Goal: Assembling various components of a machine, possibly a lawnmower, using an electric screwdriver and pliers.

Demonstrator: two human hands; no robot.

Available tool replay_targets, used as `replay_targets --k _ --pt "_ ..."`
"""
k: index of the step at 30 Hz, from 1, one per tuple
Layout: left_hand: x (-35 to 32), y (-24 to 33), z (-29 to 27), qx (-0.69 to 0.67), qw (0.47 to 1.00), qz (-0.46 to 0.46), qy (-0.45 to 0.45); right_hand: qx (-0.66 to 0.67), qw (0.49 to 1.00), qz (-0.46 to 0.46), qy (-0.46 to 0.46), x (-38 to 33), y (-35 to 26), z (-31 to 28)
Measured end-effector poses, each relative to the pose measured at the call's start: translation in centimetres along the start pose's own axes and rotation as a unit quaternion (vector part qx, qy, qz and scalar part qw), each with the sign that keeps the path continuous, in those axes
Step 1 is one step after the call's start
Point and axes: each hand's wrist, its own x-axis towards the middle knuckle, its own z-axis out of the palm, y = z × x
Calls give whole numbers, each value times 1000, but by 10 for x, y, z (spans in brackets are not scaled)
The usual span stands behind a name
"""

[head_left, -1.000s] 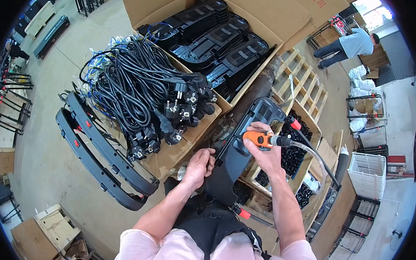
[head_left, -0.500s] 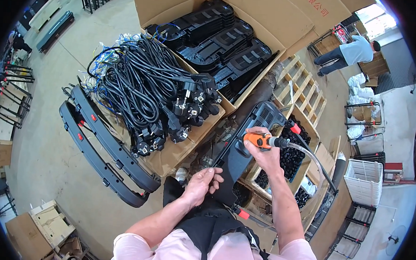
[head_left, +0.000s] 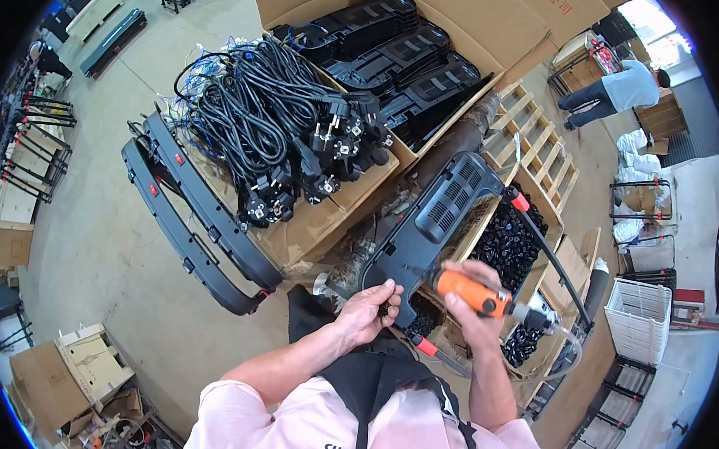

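My right hand (head_left: 478, 322) is wrapped round an orange air screwdriver (head_left: 476, 294), slightly blurred, with a clear hose trailing from its rear end. The tool points left and is held near the right edge of a black plastic cover (head_left: 413, 258) with vented grilles. At the near end of that cover, my left hand (head_left: 364, 314) has its thumb and fingertips pinched together. Something small and dark may be between them, but I cannot make it out. A black frame tube with red end pieces (head_left: 517, 199) runs beside the cover.
Left of the cover, a cardboard box (head_left: 313, 250) carries a heap of black power cords (head_left: 251, 113) with plugs. More black covers (head_left: 385, 55) are stacked in a carton behind. Two curved black rails (head_left: 188, 232) stand at the left. Bins of small black parts (head_left: 509, 232) lie right. A person (head_left: 614, 91) stands far right.
My right hand has drawn the screwdriver back off the cover, toward me and to the right. My left hand has shifted slightly right along the near end. The whole view has shifted a little.
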Motion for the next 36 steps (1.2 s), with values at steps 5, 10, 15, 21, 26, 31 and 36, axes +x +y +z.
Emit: replay_targets --k 5,10,15,21,26,31,36 --pt "1 -16 10 -61 998 6 -9 12 999 -29 5 -62 15 -6" --pt "4 -44 12 -70 997 -13 -40 0 999 -49 20 -95 25 -17" --pt "-7 -67 13 -53 998 -35 -21 -53 996 -65 -13 -115 22 -28" --pt "-29 -80 6 -11 1000 -25 6 -46 998 -46 10 -127 28 -30" --pt "-51 -76 -32 46 996 48 57 -58 998 -7 -11 -133 27 -37" --pt "-59 -75 -54 18 995 86 56 -57 998 -3 -33 -137 33 -36" --pt "-57 -79 -47 7 993 90 80 -114 992 16 -59 -132 24 -30"
